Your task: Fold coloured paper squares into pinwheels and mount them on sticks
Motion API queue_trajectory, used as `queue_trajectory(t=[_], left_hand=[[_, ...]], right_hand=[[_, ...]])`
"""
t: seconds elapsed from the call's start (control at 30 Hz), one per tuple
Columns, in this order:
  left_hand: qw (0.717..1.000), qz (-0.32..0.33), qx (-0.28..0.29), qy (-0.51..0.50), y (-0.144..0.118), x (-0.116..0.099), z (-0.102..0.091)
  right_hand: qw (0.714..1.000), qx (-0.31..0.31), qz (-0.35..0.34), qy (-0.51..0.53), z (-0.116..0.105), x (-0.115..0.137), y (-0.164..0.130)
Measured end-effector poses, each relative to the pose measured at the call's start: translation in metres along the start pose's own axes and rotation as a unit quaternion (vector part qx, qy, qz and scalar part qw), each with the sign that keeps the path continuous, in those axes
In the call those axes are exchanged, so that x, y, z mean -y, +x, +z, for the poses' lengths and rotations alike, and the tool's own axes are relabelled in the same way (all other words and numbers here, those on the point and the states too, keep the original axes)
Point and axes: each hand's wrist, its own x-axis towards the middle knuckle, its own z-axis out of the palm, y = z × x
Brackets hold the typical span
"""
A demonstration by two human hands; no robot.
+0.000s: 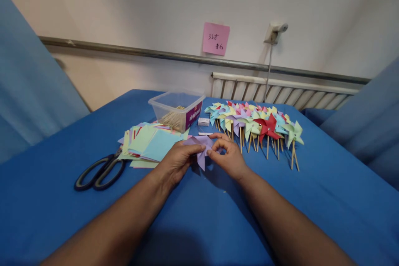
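Note:
A purple paper piece (201, 149), folded into pinwheel points, is held just above the blue table cover (327, 199) at the centre. My left hand (176, 161) grips its left side with thumb and fingers. My right hand (227, 156) pinches its right side near the middle. A stack of coloured paper squares (149, 143) lies just left of my left hand. Finished paper pinwheels (258, 122) on wooden sticks lie in a row behind and to the right of my right hand.
Black-handled scissors (101, 170) lie at the left. A clear plastic box (176, 110) with wooden sticks stands behind the paper stack, a small white box (203, 121) beside it. A pink note (215, 38) hangs on the wall above a radiator (280, 91).

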Motion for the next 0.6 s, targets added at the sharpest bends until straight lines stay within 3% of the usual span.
queue_trajectory(t=[0.6], left_hand=[[1.0, -0.003, 0.01, 0.003, -0.0029, -0.0026, 0.0024]], right_hand=[[0.999, 0.024, 0.035, 0.031, 0.0012, -0.0091, 0.0015]])
